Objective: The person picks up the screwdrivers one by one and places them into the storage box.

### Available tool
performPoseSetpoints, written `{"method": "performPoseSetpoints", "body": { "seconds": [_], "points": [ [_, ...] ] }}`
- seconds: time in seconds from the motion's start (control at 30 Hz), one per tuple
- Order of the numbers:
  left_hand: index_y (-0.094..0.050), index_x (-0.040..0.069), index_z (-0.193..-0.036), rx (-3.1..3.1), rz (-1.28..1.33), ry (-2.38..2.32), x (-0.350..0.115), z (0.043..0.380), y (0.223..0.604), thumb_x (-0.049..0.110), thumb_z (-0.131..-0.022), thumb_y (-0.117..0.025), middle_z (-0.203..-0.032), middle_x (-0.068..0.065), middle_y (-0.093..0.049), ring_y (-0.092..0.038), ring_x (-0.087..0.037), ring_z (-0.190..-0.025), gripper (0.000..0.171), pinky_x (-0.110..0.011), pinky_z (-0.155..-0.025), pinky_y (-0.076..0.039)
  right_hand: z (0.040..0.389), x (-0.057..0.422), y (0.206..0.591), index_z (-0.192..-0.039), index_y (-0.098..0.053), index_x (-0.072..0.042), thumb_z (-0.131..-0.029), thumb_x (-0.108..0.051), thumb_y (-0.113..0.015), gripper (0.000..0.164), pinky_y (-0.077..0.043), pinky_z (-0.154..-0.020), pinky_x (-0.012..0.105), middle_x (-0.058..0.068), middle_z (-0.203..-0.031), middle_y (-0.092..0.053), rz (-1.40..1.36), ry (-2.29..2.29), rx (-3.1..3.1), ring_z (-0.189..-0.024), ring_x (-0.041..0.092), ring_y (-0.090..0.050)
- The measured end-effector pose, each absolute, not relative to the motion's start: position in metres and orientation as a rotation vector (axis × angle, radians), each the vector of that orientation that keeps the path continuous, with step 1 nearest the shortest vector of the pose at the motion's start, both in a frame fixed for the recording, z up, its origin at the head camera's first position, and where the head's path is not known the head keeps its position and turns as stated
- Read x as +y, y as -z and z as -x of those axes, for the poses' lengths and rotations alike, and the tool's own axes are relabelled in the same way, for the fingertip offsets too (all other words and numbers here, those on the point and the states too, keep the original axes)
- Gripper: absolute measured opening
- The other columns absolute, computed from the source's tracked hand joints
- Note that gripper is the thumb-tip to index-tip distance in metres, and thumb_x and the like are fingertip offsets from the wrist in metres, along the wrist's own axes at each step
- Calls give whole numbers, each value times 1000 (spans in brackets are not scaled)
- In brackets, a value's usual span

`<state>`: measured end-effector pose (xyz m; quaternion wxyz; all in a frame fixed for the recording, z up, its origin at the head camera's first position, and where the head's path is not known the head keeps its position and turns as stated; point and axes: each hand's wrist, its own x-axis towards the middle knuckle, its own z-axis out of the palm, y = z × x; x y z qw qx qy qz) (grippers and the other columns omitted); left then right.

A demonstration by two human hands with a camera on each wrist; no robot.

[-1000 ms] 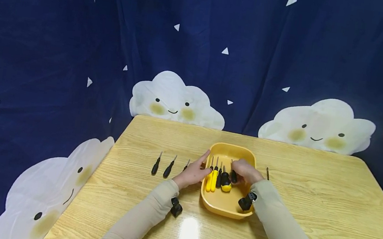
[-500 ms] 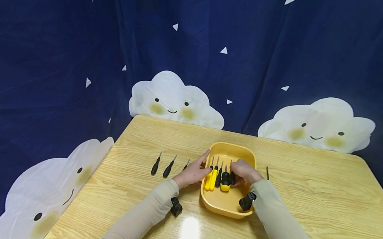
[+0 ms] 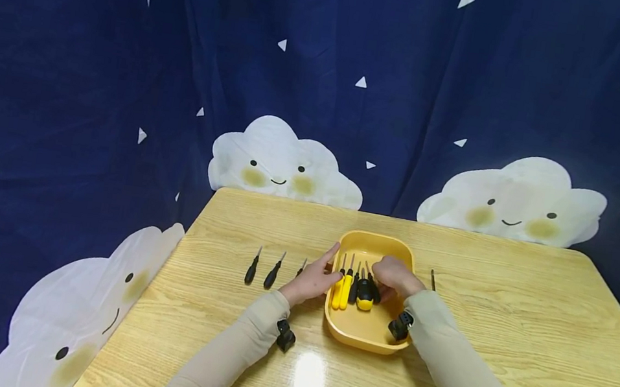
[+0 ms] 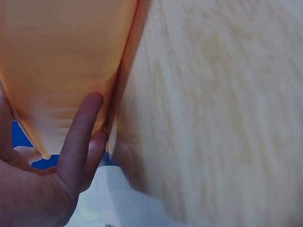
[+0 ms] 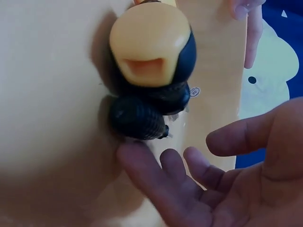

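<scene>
A yellow-orange plastic bin (image 3: pixel 364 341) stands on the table with a row of screwdrivers inside. My left hand (image 3: pixel 312 280) holds its left wall, thumb over the rim and fingers along the outer side (image 4: pixel 57 52). Inside the bin, my right hand (image 3: pixel 395 275) is beside a black-handled screwdriver (image 5: pixel 135 118); a fingertip is right at the handle's end, and the fingers are not wrapped round it. That handle lies against a stubby black-and-yellow screwdriver (image 5: pixel 151 42). Farther left are another black screwdriver (image 3: pixel 354 291) and two with yellow handles (image 3: pixel 345 293), partly under my left thumb.
Left of the bin, two black screwdrivers (image 3: pixel 251 271) (image 3: pixel 272 275) lie on the wooden table (image 3: pixel 197 335), and a third (image 3: pixel 301 269) is partly behind my left hand. A dark shaft (image 3: pixel 433 280) shows beyond my right sleeve. A blue cloud-print curtain (image 3: pixel 404 101) hangs behind.
The black screwdriver by my right hand has shifted left against the stubby one, its tip swinging left. My right fingers have left its handle. My left hand stays on the bin wall.
</scene>
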<state>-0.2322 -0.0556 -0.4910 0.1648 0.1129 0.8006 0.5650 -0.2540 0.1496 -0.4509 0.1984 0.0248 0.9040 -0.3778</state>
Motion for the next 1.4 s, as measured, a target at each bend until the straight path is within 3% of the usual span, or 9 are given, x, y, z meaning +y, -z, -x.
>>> {"method": "performPoseSetpoints", "body": {
  "seconds": [0.27, 0.5, 0.97, 1.2, 1.4],
  "points": [
    [-12, 34, -152, 2263, -332, -1622, -56, 234, 491, 19, -95, -53, -118, -15, -55, -61, -21, -89, 71, -34, -57, -57, 254, 147, 442, -87, -57, 4, -91, -19, -42, 28, -45, -42, 29, 13, -60, -56, -26, 933, 2601, -47, 21, -53],
    [-12, 34, -153, 2255, -338, -1628, -56, 233, 491, 20, -96, -52, -117, -15, -55, -62, -20, -87, 71, -34, -57, -57, 256, 146, 437, -75, -54, -3, -93, -27, -49, 31, -36, -37, 26, 4, -51, -45, -23, 915, 2596, -41, 16, -42],
    [-13, 36, -152, 2270, -328, -1624, -56, 236, 494, 21, -95, -53, -120, -15, -54, -60, -21, -91, 71, -34, -58, -57, 249, 155, 411, -86, -54, -4, -92, -31, -52, 27, -43, -49, 28, 8, -74, -51, 138, 740, 2752, -57, 18, -49],
    [-13, 36, -152, 2241, -310, -1638, -56, 234, 493, 20, -95, -53, -123, -17, -52, -61, -22, -91, 71, -35, -57, -57, 245, 167, 397, -85, -54, -3, -91, -28, -51, 26, -41, -48, 27, 7, -72, -52, 200, 716, 2797, -54, 17, -49],
    [-13, 35, -152, 2253, -316, -1632, -56, 233, 492, 20, -95, -53, -121, -15, -54, -61, -21, -92, 71, -35, -57, -57, 246, 183, 389, -84, -54, -3, -91, -28, -51, 26, -40, -56, 30, 8, -76, -53, 248, 693, 2848, -63, 20, -49]
  ]
}}
